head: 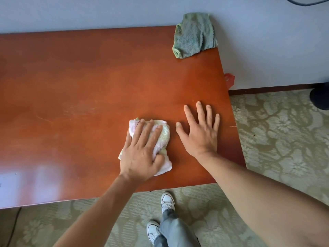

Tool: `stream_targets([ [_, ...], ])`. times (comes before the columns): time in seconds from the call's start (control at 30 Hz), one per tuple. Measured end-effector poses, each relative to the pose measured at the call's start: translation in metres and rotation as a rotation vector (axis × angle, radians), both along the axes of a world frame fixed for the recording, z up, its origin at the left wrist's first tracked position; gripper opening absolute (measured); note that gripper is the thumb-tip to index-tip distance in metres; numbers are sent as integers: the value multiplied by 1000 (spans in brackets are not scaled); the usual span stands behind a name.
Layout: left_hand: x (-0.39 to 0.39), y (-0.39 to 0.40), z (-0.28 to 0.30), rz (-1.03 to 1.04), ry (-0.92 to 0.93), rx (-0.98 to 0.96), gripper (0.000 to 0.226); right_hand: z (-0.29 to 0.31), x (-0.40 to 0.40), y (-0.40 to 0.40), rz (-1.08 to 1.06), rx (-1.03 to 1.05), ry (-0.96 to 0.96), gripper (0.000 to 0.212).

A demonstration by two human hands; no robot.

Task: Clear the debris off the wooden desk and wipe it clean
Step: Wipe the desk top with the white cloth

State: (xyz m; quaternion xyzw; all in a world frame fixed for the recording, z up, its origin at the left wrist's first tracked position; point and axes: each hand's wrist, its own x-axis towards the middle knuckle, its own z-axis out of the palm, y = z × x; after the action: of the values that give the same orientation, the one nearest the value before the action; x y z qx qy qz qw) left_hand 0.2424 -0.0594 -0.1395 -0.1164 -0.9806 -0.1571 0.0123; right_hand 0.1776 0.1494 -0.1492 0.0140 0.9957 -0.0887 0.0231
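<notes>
Left hand (142,154) pressing flat, fingers straight, on pale pink cloth (161,139) lying on wooden desk (80,86), toward 5 o'clock of the top. Right hand (200,131) resting palm-down, fingers spread, just beside at 3 o'clock. Green towel (195,35) sitting at 1 o'clock corner.

I read this as a furnished room in a home or perhaps a hotel, not a workshop or lab. A polished reddish wooden desk (89,86) stands against a plain pale wall (267,50), a dark skirting board (267,89) runs along its foot, and a floral-patterned carpet (284,139) covers the floor.
</notes>
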Motion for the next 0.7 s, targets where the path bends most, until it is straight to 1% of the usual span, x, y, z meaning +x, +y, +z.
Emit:
stream_targets([
  [0.07,2,6,0,37,-12,17,77,-2,2,-1,7,-4,49,65],
  [0.2,2,5,2,22,-20,9,77,-4,9,-1,62,-39,211,49],
  [0.27,3,6,2,20,-10,16,77,-3,21,-3,81,-19,192,51],
  [0.43,4,3,3,18,5,24,76,-5,70,-10,79,38,42,64],
  [0.6,22,5,1,30,63,43,71,-2,67,-10,70,33,41,64],
  [0.7,53,9,-1,-44,59,23,72,-5,69,-9,84,38,68,65],
])
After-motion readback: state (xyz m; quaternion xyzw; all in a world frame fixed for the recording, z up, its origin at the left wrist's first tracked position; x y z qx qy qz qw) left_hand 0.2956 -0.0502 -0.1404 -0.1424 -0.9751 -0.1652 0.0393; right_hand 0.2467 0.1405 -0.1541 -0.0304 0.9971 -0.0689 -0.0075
